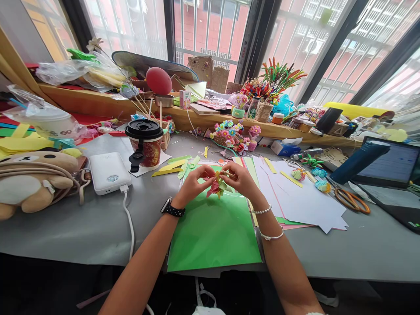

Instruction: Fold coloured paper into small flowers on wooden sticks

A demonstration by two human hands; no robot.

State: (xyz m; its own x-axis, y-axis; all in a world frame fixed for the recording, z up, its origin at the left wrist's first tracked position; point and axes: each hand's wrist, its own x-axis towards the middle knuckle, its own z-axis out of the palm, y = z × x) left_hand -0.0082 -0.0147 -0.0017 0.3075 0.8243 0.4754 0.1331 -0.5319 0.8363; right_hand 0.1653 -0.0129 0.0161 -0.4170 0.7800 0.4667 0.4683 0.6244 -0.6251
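Between my two hands is a small folded paper flower (215, 187) with pink, yellow and light green parts. My left hand (196, 183) pinches it from the left, with thumb and fingertips near its top. From the right, my right hand (241, 178) closes its fingertips on the flower's upper right side; a thin pale strip shows at these fingers. The flower is held above a green sheet (215, 236) that lies on the grey desk. My fingers hide part of the flower.
Cut paper strips (170, 167) lie beyond my left hand. A lidded coffee cup (144, 144) and a white power bank (110, 173) stand left. White sheets (295, 197), orange-handled scissors (352, 200) and a laptop (387, 166) are on the right. Crafted flowers (229, 135) sit behind.
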